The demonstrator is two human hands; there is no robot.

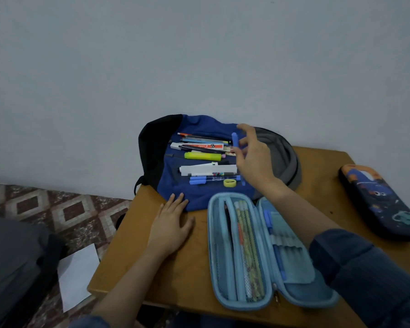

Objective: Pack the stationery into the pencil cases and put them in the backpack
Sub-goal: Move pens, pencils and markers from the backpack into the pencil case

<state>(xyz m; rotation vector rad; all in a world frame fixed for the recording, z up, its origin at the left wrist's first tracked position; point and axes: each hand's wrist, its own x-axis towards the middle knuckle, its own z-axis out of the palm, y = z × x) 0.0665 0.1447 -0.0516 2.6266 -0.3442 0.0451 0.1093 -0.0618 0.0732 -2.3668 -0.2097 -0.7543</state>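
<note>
**Crowded table leaves only narrow lanes**

The open light-blue pencil case (219, 252) fills the wooden table's (187, 268) near middle and the pen-strewn backpack (199, 195) blocks the far side against the wall (199, 67) — bare wood shows at left, where the left hand (171, 226) lies flat, and between that case and the dark pencil case (376, 204); the right hand (253, 157), pinching a blue pen (234, 139), hangs over the backpack.

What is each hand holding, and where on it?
The right hand pinches a blue pen below its upper end, which sticks up free; the rest is hidden. The left hand lies flat on the table, holding nothing.
</note>
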